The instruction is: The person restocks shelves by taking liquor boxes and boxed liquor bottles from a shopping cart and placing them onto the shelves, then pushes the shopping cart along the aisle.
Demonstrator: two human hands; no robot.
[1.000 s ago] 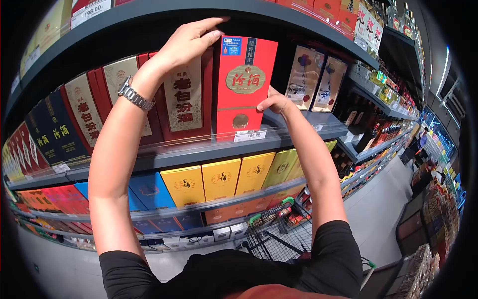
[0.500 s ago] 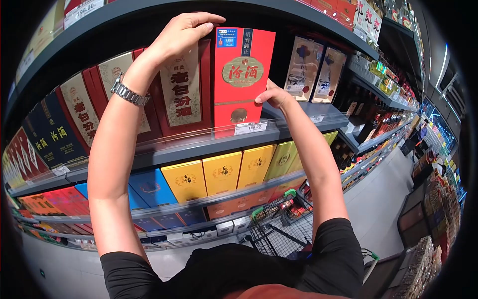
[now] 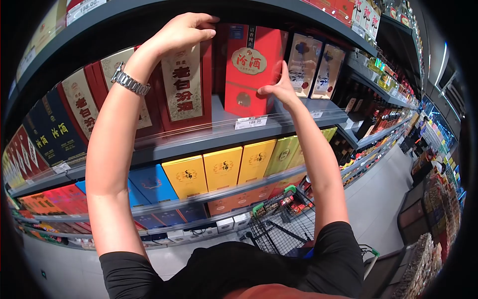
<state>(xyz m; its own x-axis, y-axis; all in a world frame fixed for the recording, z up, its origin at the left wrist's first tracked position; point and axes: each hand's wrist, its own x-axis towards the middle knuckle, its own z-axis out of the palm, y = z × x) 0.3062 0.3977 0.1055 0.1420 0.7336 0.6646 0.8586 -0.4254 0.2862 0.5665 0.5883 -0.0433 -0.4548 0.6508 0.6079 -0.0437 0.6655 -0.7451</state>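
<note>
A red liquor box (image 3: 252, 87) with a gold oval label stands upright on the grey shelf, its right side partly showing. My right hand (image 3: 284, 91) holds it at the right side, thumb on the front and fingers along the side. To the upper left, my left hand (image 3: 186, 32) is apart from the red box, fingers stretched out, wearing a metal watch (image 3: 130, 82) at the wrist. Just below that hand is a maroon-and-cream liquor box (image 3: 181, 92). A price tag (image 3: 250, 122) sits on the shelf edge below the red box.
Two pale boxes (image 3: 303, 65) stand right of the red box. An upper shelf edge (image 3: 279, 12) runs above my hands, and a clear lip lines this shelf's front. Yellow boxes (image 3: 221, 168) fill the shelf below. A shopping cart (image 3: 281, 229) stands below right, beside the aisle floor (image 3: 371, 184).
The red box has moved back deeper onto the shelf and turned a little, baring shelf surface before it. My right hand went with it. My left hand has come off its top corner.
</note>
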